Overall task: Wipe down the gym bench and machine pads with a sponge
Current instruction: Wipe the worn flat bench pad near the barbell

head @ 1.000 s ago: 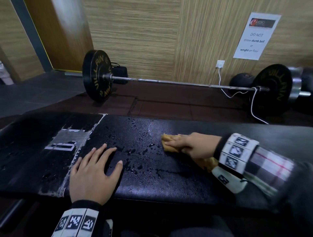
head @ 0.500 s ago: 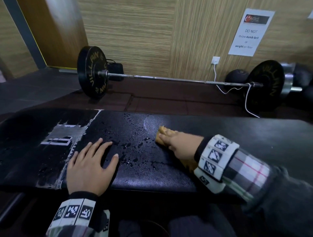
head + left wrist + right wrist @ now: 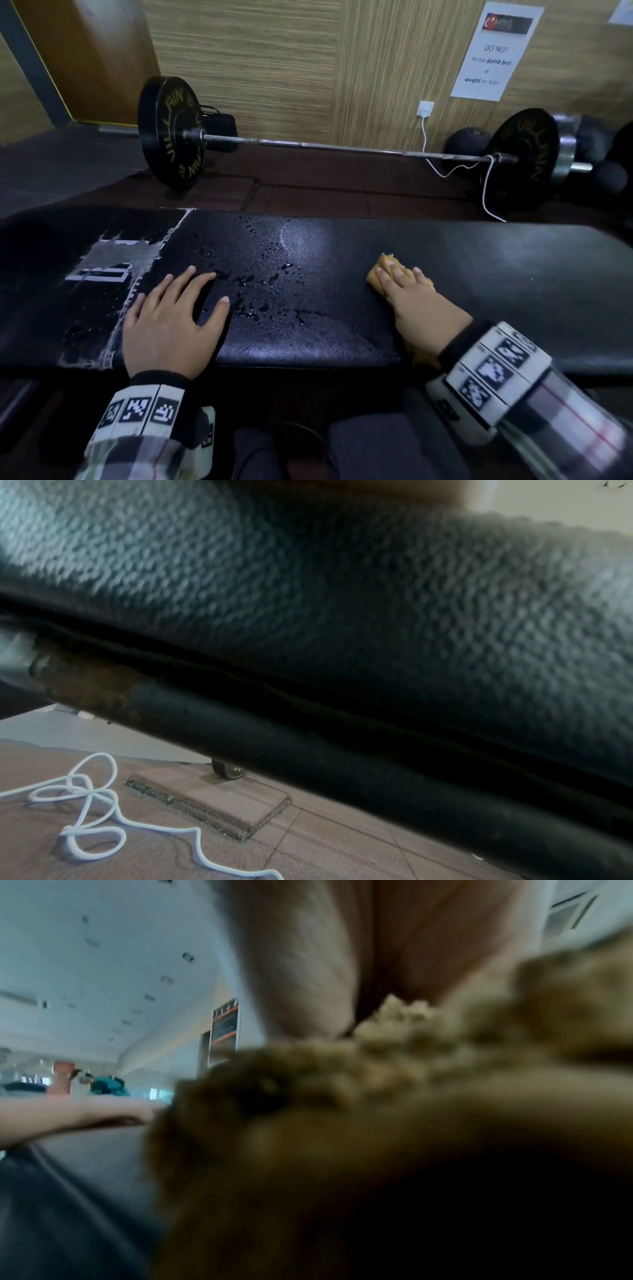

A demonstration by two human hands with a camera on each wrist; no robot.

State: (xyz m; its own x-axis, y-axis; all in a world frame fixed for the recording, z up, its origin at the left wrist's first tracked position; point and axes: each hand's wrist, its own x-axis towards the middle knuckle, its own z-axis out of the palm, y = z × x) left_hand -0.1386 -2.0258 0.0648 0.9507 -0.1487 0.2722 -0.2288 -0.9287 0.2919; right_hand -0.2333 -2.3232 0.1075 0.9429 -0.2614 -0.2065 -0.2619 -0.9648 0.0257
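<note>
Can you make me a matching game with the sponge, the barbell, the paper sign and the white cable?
Things:
1. sponge
2. barbell
3. paper sign
4. white cable

Places:
A. stuck on the wall
B. under the right hand on the bench
C. plugged into the wall socket
D. lying on the floor by the wall

Pairs: 1-B, 2-D, 3-A, 4-C

Left hand flat, right hand pressing.
</note>
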